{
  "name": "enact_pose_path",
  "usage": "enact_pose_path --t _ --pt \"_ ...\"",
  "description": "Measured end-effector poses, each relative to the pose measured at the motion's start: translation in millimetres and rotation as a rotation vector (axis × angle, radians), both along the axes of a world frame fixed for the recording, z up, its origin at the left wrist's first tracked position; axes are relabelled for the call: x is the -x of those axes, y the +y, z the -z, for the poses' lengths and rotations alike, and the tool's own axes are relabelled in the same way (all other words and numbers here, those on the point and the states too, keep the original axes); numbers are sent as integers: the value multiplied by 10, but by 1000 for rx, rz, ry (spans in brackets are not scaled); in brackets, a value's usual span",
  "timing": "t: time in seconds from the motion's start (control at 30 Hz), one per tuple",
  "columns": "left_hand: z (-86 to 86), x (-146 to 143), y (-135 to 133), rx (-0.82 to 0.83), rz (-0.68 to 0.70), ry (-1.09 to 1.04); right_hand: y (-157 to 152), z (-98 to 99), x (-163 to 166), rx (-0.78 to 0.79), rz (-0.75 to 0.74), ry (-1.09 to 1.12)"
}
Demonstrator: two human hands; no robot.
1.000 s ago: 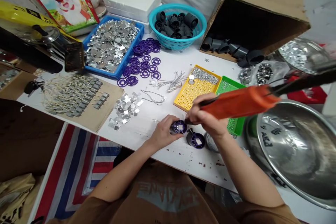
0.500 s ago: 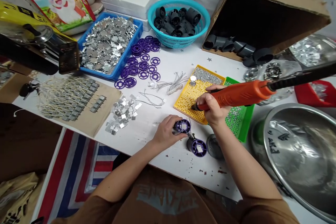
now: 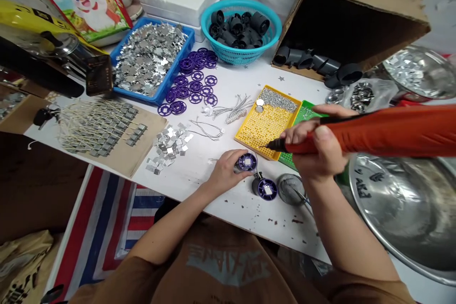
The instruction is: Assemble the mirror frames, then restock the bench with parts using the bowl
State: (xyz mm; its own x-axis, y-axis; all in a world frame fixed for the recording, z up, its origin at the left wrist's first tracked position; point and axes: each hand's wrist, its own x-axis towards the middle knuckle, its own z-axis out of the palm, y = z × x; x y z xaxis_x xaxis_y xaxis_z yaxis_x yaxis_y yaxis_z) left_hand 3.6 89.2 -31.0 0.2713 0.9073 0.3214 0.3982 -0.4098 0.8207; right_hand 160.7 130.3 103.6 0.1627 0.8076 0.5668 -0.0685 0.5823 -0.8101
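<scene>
My left hand is wrapped round a dark cylindrical housing, whose purple ring and small silver square face up. My right hand grips an orange electric screwdriver, its black tip pointing left, over the near edge of a yellow perforated tray. Small screws sit in the tray's holes and lie heaped at its far end. Just right of my left hand, a second housing with a purple ring rests on the table. Beside that is a grey round container with a thin stick in it.
A green tray adjoins the yellow one, partly behind my right hand. Purple rings, silver squares and wired parts lie leftward. A blue tray, turquoise basket and cardboard box stand behind; a steel basin is right.
My right hand has lifted the screwdriver up and to the right, away from the yellow tray's holes. My left hand still holds the housing in nearly the same place.
</scene>
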Motion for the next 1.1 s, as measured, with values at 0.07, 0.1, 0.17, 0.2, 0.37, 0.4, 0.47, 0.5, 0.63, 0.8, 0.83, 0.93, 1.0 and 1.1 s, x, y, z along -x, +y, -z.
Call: enact_pose_path --t 0.07,0.1,0.17,0.2,0.37,0.4,0.47,0.5,0.63,0.8,0.83,0.93,1.0,1.1 --pt "1 -13 2 1 -9 -11 -210 -75 40 33 -61 -10" --pt "0 -17 3 5 -12 -18 -302 -69 59 56 -94 -16" --pt "-9 -19 3 14 -15 -34 -432 11 90 94 -138 -14" --pt "-15 -17 2 18 -13 -39 -467 67 100 104 -150 -6" --pt "-43 -1 5 37 3 -26 -457 245 115 108 -193 38" --pt "-44 -1 6 39 4 -24 -449 247 116 106 -200 43" --pt "-40 -3 9 36 3 -28 -445 238 120 101 -213 43" --pt "-35 -4 10 34 0 -33 -448 233 122 98 -216 41" --pt "-17 -5 15 39 -2 -47 -460 250 128 103 -228 24" --pt "-34 6 20 45 12 -58 -436 345 93 125 -237 -15" --pt "-39 7 20 46 13 -60 -427 361 85 136 -232 -34" --pt "-37 3 22 42 10 -54 -396 383 95 174 -227 -115" --pt "-24 -5 24 29 1 -41 -371 375 148 192 -249 -174" --pt "-6 -10 28 3 0 -23 -342 327 261 184 -267 -254"
